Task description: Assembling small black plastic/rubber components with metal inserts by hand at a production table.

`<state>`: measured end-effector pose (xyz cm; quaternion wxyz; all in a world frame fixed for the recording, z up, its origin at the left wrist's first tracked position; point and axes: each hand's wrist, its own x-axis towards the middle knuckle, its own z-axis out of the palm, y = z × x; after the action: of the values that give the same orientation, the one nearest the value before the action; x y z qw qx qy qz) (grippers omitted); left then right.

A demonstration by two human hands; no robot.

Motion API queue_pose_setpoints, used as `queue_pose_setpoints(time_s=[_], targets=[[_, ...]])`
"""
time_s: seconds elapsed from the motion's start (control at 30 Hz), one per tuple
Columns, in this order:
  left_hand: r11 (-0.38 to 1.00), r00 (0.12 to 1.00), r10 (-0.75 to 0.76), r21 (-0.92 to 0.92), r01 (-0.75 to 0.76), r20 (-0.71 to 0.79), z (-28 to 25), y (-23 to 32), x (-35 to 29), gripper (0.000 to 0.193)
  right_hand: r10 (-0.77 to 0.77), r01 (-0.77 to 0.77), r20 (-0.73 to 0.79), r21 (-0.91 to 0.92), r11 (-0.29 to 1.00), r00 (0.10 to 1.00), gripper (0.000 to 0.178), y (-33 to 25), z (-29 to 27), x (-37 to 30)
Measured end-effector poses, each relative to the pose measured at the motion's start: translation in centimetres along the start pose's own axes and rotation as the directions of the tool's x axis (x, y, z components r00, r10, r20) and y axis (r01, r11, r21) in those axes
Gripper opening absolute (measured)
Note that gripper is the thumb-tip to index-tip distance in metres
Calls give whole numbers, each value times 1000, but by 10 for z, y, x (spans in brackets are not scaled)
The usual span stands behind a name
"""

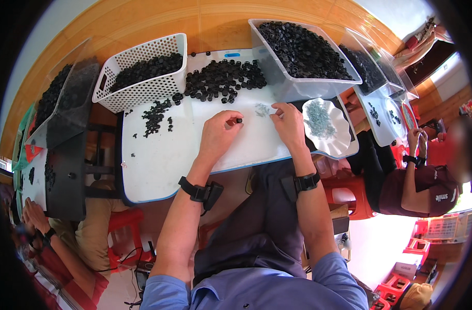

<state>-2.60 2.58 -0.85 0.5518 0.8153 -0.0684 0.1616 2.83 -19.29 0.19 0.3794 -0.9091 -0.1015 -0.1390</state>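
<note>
The white worktop (pixel 166 170) is leaving near-side room left of the left hand (pixel 226 126); a white perforated plastic basket (pixel 143 93) and translucent plastic tub (pixel 308 89) are blocking the far side.

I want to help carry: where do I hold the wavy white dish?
Probably by the wavy rim of the dish, coming from the near right: that side looks open, while the clear bin stands by the far edge. Loose bits lie inside, so keep it level.

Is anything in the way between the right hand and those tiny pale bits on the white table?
Nothing visible is: the right hand is just beside the tiny pale bits, with no object showing between.
</note>
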Motion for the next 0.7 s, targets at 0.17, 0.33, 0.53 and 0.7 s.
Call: queue_pose_setpoints(time_s=[0.17, 0.33, 0.53, 0.7], targets=[[999, 999, -33, 22, 33, 8, -1, 2, 0, 23, 16, -7, 85, -102, 995, 996, 26, -6, 0, 4], [998, 997, -66, -4, 66, 28, -1, 3, 0, 23, 18, -15, 53, -53, 998, 998, 22, -8, 1, -2], [997, 997, -75, -4, 75, 18, -1, 3, 0, 23, 74, -77, 43, 60, 995, 996, 17, -5, 6, -2], [998, 998, -60, -11, 61, 24, -1, 4, 0, 23, 16, -18, 14, 127, 992, 1000, 20, -7, 6, -4]])
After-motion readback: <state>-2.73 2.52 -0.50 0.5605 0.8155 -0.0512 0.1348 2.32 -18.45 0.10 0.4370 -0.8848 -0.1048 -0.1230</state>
